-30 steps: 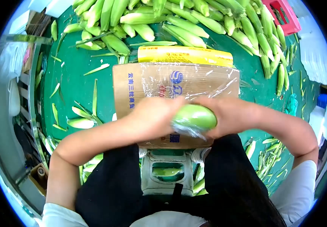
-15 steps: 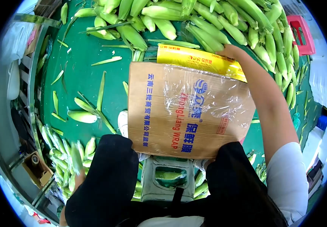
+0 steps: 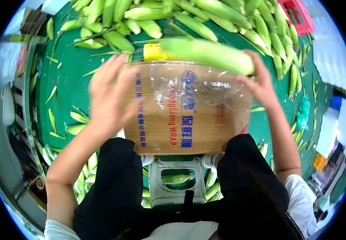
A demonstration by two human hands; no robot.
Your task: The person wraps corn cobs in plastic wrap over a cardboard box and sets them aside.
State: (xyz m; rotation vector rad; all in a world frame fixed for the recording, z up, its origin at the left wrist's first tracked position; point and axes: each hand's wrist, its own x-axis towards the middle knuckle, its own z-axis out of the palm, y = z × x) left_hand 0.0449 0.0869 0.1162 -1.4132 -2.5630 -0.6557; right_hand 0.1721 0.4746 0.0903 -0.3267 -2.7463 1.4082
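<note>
My right hand [image 3: 261, 82] grips one end of an ear of corn [image 3: 209, 54] in its green husk, blurred by motion above the far edge of a cardboard box [image 3: 161, 124]. Clear plastic film [image 3: 217, 88] lies crinkled over the box top. Over the box's left side, my left hand [image 3: 111, 92] is raised with fingers spread and nothing in it. Behind the box shows part of a yellow roll [image 3: 152, 52], mostly hidden by the corn. The box rests across my knees.
A big heap of husked-in corn [image 3: 217, 16] spreads along the far side of the green floor [image 3: 77, 80]. Wrapped-looking ears [image 3: 89, 172] lie at lower left. A grey stool [image 3: 177, 184] stands between my legs, a red stool [image 3: 299, 18] at far right.
My right hand has lifted an ear of corn from the heap and brought it over the box. My left hand has come up from lower left, without the corn it held. The view has shifted.
</note>
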